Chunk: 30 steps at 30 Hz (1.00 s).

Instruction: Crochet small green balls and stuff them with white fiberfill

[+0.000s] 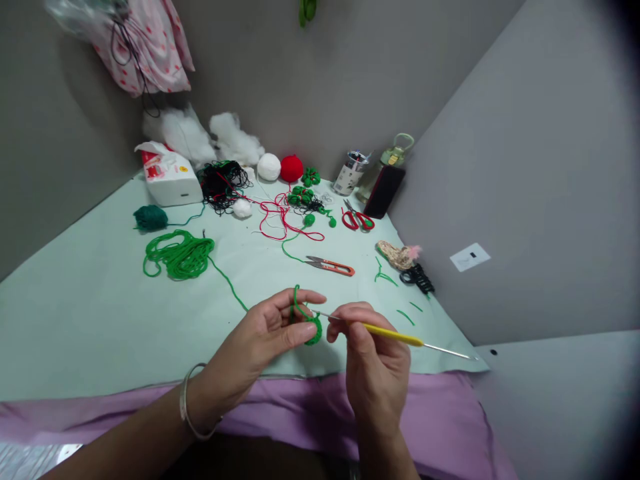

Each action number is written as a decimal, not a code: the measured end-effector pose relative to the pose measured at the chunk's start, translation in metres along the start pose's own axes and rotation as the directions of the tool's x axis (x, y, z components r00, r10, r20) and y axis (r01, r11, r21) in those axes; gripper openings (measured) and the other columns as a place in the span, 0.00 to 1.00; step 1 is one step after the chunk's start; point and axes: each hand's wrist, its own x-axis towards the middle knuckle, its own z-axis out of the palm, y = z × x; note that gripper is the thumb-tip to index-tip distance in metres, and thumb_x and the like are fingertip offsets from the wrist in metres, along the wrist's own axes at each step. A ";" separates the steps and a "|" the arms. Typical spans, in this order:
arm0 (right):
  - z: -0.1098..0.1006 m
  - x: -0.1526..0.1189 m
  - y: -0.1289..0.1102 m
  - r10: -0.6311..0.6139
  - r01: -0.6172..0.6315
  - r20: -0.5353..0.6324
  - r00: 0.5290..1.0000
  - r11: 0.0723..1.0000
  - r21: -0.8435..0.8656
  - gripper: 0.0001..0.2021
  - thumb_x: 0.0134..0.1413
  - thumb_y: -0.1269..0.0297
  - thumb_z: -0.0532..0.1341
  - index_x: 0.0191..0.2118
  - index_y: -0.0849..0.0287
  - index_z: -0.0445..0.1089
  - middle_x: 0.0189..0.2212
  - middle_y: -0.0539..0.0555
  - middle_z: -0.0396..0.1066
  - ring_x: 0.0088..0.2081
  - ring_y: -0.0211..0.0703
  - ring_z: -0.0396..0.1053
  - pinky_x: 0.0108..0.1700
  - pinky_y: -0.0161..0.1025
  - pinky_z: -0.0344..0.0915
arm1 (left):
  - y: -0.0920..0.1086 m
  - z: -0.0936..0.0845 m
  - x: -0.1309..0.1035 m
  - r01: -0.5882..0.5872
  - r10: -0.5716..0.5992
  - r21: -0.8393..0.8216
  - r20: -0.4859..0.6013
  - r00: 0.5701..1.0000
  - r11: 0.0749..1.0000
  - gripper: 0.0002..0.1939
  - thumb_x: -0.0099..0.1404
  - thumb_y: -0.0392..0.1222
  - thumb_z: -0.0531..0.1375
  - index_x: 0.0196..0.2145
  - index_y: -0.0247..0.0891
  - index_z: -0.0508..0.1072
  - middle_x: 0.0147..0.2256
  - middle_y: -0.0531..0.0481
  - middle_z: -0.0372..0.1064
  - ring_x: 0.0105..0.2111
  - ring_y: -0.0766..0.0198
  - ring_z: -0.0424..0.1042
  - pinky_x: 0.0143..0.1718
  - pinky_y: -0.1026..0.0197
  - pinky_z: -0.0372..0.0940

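1. Green crochet piece (313,333), small and rounded, is held up over the near part of the pale green tabletop (115,320), between our two hands.
2. Our left grip (265,330) is narrow, pinching the piece by the thumb tip, with the index finger stretched out above it. Our right grip (377,360) is closed around the crochet hook, much as we would hold a pen.
3. The green yarn skein (180,257) lies in loose coils beyond and to the left of the left grip. A strand (227,281) runs from it to that hand.
4. The crochet hook (393,334) has a yellow handle and two metal ends. One end reaches the work; the other points away to our right. We cannot tell whether the working tip is inside a stitch.
5. The orange thread snips (335,267) lie beyond our hands, apart from the work, so we judge that cutting is not the step in hand.
6. The yarn loop (297,298) stands up around the left index finger, near the hook's tip. We take the step to be forming a stitch; the next move seems to call for catching this yarn and drawing it through, with even tension and a steady pinch.
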 end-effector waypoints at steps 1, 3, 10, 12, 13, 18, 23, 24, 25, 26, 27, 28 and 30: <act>0.000 0.000 0.000 -0.025 0.024 -0.024 0.999 0.998 -0.050 0.09 0.69 0.69 0.63 0.43 0.50 0.81 0.33 0.49 0.76 0.33 0.38 0.71 0.36 0.37 0.68 | 0.000 0.000 0.000 0.007 -0.007 -0.006 -0.004 1.000 1.000 0.17 0.62 0.44 0.73 0.47 0.40 0.80 0.36 0.53 0.71 0.37 0.67 0.67 0.43 0.63 0.62; 0.000 -0.001 0.000 -0.069 0.061 -0.052 0.996 0.987 -0.148 0.09 0.68 0.71 0.63 0.42 0.51 0.81 0.33 0.49 0.76 0.33 0.37 0.72 0.37 0.37 0.69 | 0.001 0.001 0.001 0.031 -0.031 -0.035 0.001 1.000 0.999 0.14 0.61 0.44 0.74 0.43 0.39 0.80 0.36 0.52 0.72 0.36 0.67 0.67 0.41 0.63 0.62; -0.001 -0.005 -0.004 -0.078 0.073 -0.081 0.994 0.995 -0.063 0.11 0.71 0.71 0.59 0.44 0.52 0.80 0.36 0.51 0.77 0.35 0.39 0.74 0.36 0.39 0.72 | 0.007 0.004 0.001 0.083 -0.080 -0.138 0.028 0.996 0.987 0.12 0.62 0.44 0.73 0.41 0.38 0.80 0.34 0.53 0.71 0.34 0.68 0.67 0.39 0.64 0.63; 0.000 -0.006 -0.005 -0.108 0.099 -0.087 0.990 0.990 -0.104 0.11 0.71 0.72 0.59 0.44 0.52 0.79 0.37 0.51 0.77 0.35 0.39 0.75 0.37 0.39 0.72 | 0.007 0.004 0.000 0.083 -0.080 -0.143 0.032 0.996 0.986 0.11 0.62 0.44 0.73 0.41 0.38 0.80 0.33 0.53 0.70 0.34 0.67 0.67 0.39 0.64 0.63; 0.000 -0.006 -0.006 -0.144 0.131 -0.081 0.986 0.980 -0.150 0.11 0.70 0.73 0.59 0.44 0.53 0.79 0.36 0.51 0.77 0.36 0.39 0.75 0.38 0.39 0.73 | 0.007 0.004 0.000 0.081 -0.078 -0.140 0.030 0.997 0.987 0.11 0.63 0.44 0.72 0.40 0.38 0.80 0.33 0.53 0.70 0.34 0.67 0.67 0.39 0.64 0.64; 0.002 -0.008 -0.006 -0.248 0.232 -0.026 0.968 0.933 -0.275 0.12 0.69 0.75 0.59 0.45 0.54 0.80 0.37 0.52 0.78 0.40 0.42 0.76 0.41 0.42 0.74 | 0.002 0.000 0.002 0.085 -0.083 -0.144 0.020 0.996 0.986 0.09 0.65 0.42 0.70 0.42 0.38 0.81 0.37 0.51 0.69 0.37 0.66 0.67 0.43 0.63 0.66; 0.000 -0.007 -0.007 -0.134 0.125 -0.152 0.979 0.990 -0.065 0.12 0.72 0.72 0.57 0.44 0.53 0.78 0.37 0.50 0.76 0.35 0.38 0.76 0.37 0.39 0.74 | 0.002 -0.001 0.001 0.096 -0.096 -0.160 0.010 0.995 0.983 0.08 0.64 0.42 0.71 0.41 0.38 0.82 0.38 0.52 0.67 0.36 0.67 0.67 0.41 0.64 0.66; 0.000 -0.007 -0.008 -0.128 0.121 -0.141 0.982 0.991 -0.058 0.12 0.72 0.72 0.57 0.44 0.53 0.78 0.37 0.50 0.75 0.35 0.38 0.76 0.37 0.38 0.74 | 0.002 -0.001 0.001 0.097 -0.097 -0.161 0.011 0.995 0.982 0.08 0.64 0.42 0.71 0.41 0.38 0.82 0.38 0.52 0.67 0.36 0.67 0.67 0.41 0.64 0.66; 0.000 -0.007 -0.008 -0.126 0.119 -0.120 0.985 0.991 -0.062 0.12 0.72 0.71 0.57 0.44 0.53 0.78 0.37 0.50 0.76 0.35 0.38 0.76 0.38 0.39 0.74 | 0.003 0.000 0.000 0.098 -0.097 -0.161 0.013 0.995 0.982 0.08 0.64 0.42 0.71 0.40 0.38 0.82 0.39 0.52 0.68 0.36 0.67 0.67 0.41 0.64 0.66; 0.000 -0.007 -0.008 -0.125 0.118 -0.094 0.988 0.990 -0.071 0.11 0.72 0.71 0.58 0.44 0.53 0.78 0.37 0.51 0.76 0.36 0.39 0.76 0.38 0.40 0.73 | 0.003 0.000 0.000 0.099 -0.097 -0.160 0.018 0.995 0.982 0.08 0.64 0.42 0.71 0.41 0.38 0.82 0.38 0.51 0.68 0.36 0.67 0.67 0.41 0.64 0.66; 0.000 -0.007 -0.008 -0.122 0.116 -0.073 0.990 0.990 -0.080 0.11 0.72 0.71 0.58 0.45 0.53 0.78 0.37 0.51 0.76 0.37 0.40 0.76 0.39 0.40 0.73 | 0.003 0.000 -0.001 0.101 -0.099 -0.159 0.021 0.995 0.982 0.09 0.64 0.42 0.71 0.41 0.38 0.82 0.38 0.51 0.68 0.36 0.67 0.67 0.41 0.64 0.66; 0.000 -0.008 -0.008 -0.117 0.112 -0.061 0.991 0.990 -0.088 0.11 0.72 0.70 0.58 0.45 0.53 0.78 0.36 0.51 0.77 0.38 0.41 0.76 0.40 0.41 0.73 | 0.004 0.000 -0.001 0.104 -0.102 -0.159 0.023 0.995 0.982 0.09 0.64 0.43 0.71 0.41 0.38 0.82 0.37 0.51 0.68 0.36 0.67 0.67 0.41 0.64 0.66; 0.001 -0.008 -0.008 -0.109 0.103 -0.056 0.993 0.990 -0.099 0.11 0.72 0.71 0.58 0.45 0.52 0.78 0.36 0.51 0.77 0.38 0.42 0.76 0.40 0.42 0.73 | 0.004 0.001 -0.002 0.113 -0.110 -0.164 0.026 0.994 0.980 0.10 0.63 0.43 0.71 0.41 0.37 0.82 0.36 0.51 0.69 0.35 0.66 0.68 0.40 0.64 0.66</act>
